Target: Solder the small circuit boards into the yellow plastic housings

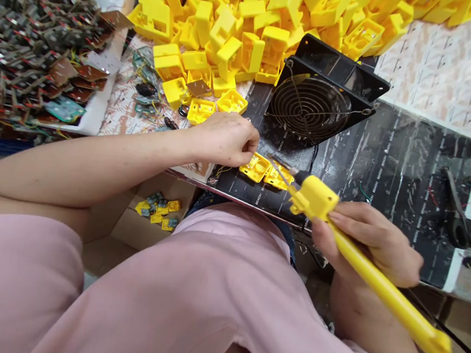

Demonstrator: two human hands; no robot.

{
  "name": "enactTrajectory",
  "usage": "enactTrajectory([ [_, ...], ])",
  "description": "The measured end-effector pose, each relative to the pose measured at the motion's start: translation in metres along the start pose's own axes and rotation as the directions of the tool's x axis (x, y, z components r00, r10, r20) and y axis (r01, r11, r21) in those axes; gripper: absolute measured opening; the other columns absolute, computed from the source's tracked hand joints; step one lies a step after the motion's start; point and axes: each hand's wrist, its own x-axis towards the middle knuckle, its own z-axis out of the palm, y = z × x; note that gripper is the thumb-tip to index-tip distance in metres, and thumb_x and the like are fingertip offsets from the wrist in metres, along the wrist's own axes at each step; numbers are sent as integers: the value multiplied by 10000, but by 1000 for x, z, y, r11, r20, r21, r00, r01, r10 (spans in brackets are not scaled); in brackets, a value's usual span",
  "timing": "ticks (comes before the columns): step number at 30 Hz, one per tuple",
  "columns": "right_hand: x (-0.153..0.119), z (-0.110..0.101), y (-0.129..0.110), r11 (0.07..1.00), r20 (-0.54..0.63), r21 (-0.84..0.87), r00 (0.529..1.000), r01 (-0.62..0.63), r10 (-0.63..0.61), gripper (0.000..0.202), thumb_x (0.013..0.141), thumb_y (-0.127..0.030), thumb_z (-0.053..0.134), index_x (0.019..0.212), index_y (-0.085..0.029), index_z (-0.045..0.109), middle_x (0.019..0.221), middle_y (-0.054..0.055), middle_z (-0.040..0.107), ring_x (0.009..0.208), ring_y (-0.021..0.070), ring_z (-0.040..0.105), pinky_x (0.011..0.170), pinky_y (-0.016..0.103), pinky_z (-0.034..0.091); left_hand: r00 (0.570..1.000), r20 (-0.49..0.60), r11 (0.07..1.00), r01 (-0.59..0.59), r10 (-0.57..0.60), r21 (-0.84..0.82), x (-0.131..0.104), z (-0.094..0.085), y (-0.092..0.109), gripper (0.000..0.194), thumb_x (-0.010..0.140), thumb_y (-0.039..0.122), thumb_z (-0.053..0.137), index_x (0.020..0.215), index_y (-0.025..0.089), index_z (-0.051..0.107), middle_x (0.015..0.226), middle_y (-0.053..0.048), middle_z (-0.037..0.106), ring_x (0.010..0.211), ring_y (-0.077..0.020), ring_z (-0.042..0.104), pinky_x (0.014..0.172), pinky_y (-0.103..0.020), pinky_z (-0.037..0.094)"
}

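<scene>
My right hand (368, 242) is wrapped round a yellow soldering tool (376, 268), whose thin tip points left over the small yellow housings near the table's front edge. One open yellow housing (255, 167) lies just beside my left hand, with a second one (279, 175) touching it on the right, under the tool's tip. My left hand (230, 140) is closed above the left housing, its fingertips turned down and partly hidden; what they hold cannot be made out. Two more open housings (201, 111) (232, 101) lie behind my left hand.
A black fan (308, 108) stands behind the housings. Yellow cases (233, 26) are heaped at the back. A white foam tray (114, 70) of circuit boards is at the left, black scissors (459, 214) at the right. A cardboard box (126, 227) below holds small yellow pieces.
</scene>
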Motion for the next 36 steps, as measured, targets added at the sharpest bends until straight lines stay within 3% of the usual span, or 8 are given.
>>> enactTrajectory([
  [5, -11, -2, 2, 999, -29, 13, 999, -37, 37, 299, 768, -72, 825, 976, -212, 662, 811, 10, 729, 651, 167, 693, 546, 271, 557, 999, 42, 999, 29, -30, 33, 0, -5, 2, 239, 804, 282, 578, 905, 226, 788, 907, 10, 779, 897, -203, 726, 649, -256, 398],
  [9, -19, 2, 5, 994, -137, -14, 985, -108, 105, 525, 779, -135, 847, 1262, -251, 675, 926, 13, 764, 631, 167, 678, 510, 298, 524, 998, 63, 999, 20, -23, 48, 2, -7, 4, 242, 810, 290, 575, 920, 228, 782, 968, 10, 774, 936, -195, 718, 673, -245, 413],
  [13, -23, 6, 6, 996, -157, -5, 983, -92, 90, 707, 788, -184, 864, 1429, -289, 587, 1124, 42, 758, 722, 201, 733, 600, 327, 608, 999, 44, 1000, 5, -4, -1, 3, -4, 0, 223, 794, 278, 594, 919, 219, 770, 948, -7, 757, 928, -208, 708, 705, -256, 439],
  [18, -24, 10, 3, 991, -171, 47, 976, -128, 134, 456, 777, -164, 866, 1188, -264, 696, 860, 5, 757, 642, 202, 707, 506, 326, 570, 986, -162, 970, -84, 47, -228, -15, 0, -13, 247, 833, 306, 591, 995, 209, 750, 965, -22, 741, 954, -191, 682, 858, -282, 489],
  [22, -23, 10, 1, 985, -169, 106, 973, -138, 155, 322, 789, -141, 841, 1037, -276, 685, 801, -14, 741, 617, 194, 695, 458, 311, 530, 960, -265, 904, -190, 89, -383, -35, 16, -17, 247, 882, 314, 567, 964, 178, 757, 975, -63, 745, 936, -188, 675, 895, -308, 497],
  [28, -23, 8, -1, 989, -134, 4, 980, -150, 149, 447, 798, -168, 844, 1211, -251, 694, 929, 30, 776, 659, 193, 721, 552, 310, 595, 950, -302, 910, -190, 76, -369, -38, 36, -15, 243, 903, 286, 549, 900, 167, 761, 951, -66, 764, 904, -195, 683, 892, -335, 488],
  [33, -24, 5, -2, 981, -148, 165, 981, -100, 125, 308, 775, -140, 848, 1020, -241, 692, 797, -12, 740, 624, 183, 711, 459, 273, 563, 971, -240, 943, -97, 18, -319, -37, 28, -13, 231, 872, 289, 571, 903, 190, 777, 872, -37, 786, 879, -208, 701, 949, -378, 475],
  [36, -19, 4, -7, 991, -54, 101, 994, -88, 94, 274, 763, -131, 865, 920, -228, 663, 792, -5, 744, 633, 174, 714, 477, 263, 574, 981, -191, 973, -77, 35, -219, -35, 24, -8, 224, 846, 264, 572, 895, 196, 780, 877, -30, 790, 869, -216, 713, 935, -376, 473],
])
